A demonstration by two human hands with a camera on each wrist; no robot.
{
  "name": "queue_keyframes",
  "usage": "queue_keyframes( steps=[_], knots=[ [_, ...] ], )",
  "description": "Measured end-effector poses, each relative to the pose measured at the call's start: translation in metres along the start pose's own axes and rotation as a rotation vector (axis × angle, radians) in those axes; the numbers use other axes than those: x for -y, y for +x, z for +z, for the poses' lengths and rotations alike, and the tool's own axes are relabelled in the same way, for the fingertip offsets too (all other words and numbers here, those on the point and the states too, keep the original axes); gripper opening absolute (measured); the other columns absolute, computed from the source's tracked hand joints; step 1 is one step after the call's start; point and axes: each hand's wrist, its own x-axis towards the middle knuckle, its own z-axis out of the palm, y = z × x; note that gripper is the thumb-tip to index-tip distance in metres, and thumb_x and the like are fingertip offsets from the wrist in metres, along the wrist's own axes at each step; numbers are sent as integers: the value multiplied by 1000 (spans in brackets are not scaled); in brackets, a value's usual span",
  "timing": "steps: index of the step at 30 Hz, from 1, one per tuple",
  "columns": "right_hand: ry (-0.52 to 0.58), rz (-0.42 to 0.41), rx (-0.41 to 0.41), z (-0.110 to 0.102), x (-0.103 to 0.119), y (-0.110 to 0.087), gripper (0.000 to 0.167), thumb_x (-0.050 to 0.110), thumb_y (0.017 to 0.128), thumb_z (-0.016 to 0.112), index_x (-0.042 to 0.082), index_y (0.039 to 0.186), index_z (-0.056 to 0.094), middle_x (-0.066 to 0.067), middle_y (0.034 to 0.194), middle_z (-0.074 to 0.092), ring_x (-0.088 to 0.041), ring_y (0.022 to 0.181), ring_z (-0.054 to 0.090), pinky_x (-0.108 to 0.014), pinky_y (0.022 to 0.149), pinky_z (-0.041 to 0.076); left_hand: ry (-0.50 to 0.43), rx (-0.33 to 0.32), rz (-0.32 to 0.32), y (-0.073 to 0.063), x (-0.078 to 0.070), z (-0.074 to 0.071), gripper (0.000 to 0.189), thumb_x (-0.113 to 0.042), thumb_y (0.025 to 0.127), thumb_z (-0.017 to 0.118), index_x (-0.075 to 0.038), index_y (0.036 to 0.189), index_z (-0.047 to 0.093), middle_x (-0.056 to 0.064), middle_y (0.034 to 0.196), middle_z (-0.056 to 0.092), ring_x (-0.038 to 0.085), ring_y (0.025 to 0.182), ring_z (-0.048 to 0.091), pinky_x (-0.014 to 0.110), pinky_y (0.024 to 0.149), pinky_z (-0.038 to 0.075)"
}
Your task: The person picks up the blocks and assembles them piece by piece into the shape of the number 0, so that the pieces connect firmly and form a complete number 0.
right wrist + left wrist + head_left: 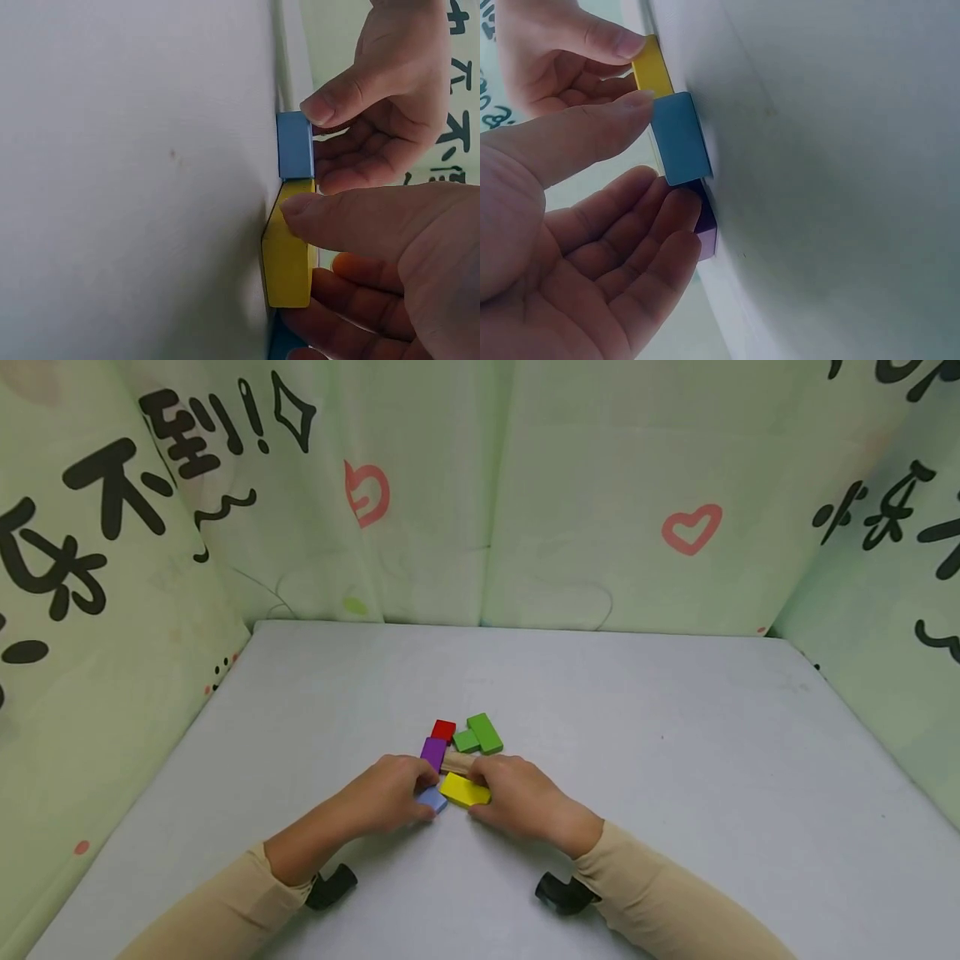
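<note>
My left hand (390,793) pinches a light blue block (680,139), with the thumb at one end and the fingertips at the other. Those fingers also lie against a purple block (432,752) just behind it. A yellow block (464,790) sits at the blue block's right end, and my right hand (525,797) holds it between thumb and fingers. Behind the yellow block lies a plain wooden block (458,762), partly covered by the right fingers. In the right wrist view, a darker blue piece (283,337) shows beside those fingers, mostly hidden.
Beyond the hands, a red block (443,730) touches the purple one. Two green blocks, one small (466,742) and one longer (485,733), lie to its right. Everything rests on a white table (637,710) with printed curtains (570,485) around its back and sides.
</note>
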Motion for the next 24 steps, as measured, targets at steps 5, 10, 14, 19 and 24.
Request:
queue_keyframes(
  steps=[5,10,14,19,24],
  knots=[
    [-16,-1,-8,-2,-2,-4,25,9,84,79,1,104,66,-6,95,66,-22,85,61,-40,82,52,-8,13,-5,1,1,-1,37,-11,79,86,-2,111,71,1,97,67,16,88,59,34,88,54],
    [-5,13,6,-4,-5,-9,25,9,86,77,1,107,67,-8,101,68,-25,92,63,-43,87,52,-17,29,-16,1,3,-1,35,-10,79,86,-4,110,71,-2,92,64,15,85,56,32,84,53],
    [-2,13,14,-6,-7,-13,26,10,86,78,2,109,67,-7,102,69,-25,95,64,-43,88,52,-23,45,-30,0,3,-1,36,-10,79,86,-4,111,71,-2,91,63,15,86,56,32,84,53],
    [-2,2,26,-8,-10,-18,28,10,85,79,2,109,68,-6,101,69,-23,93,64,-42,87,52,-15,53,-36,-2,4,-2,34,-9,79,85,-4,110,71,-2,92,65,15,85,57,33,85,54],
    [4,13,41,-8,-12,-22,28,10,84,79,2,108,68,-5,99,69,-21,89,63,-41,84,52,-13,52,-39,-4,4,-1,31,-8,80,85,-5,107,71,-2,89,64,15,83,56,32,82,54]
  ],
)
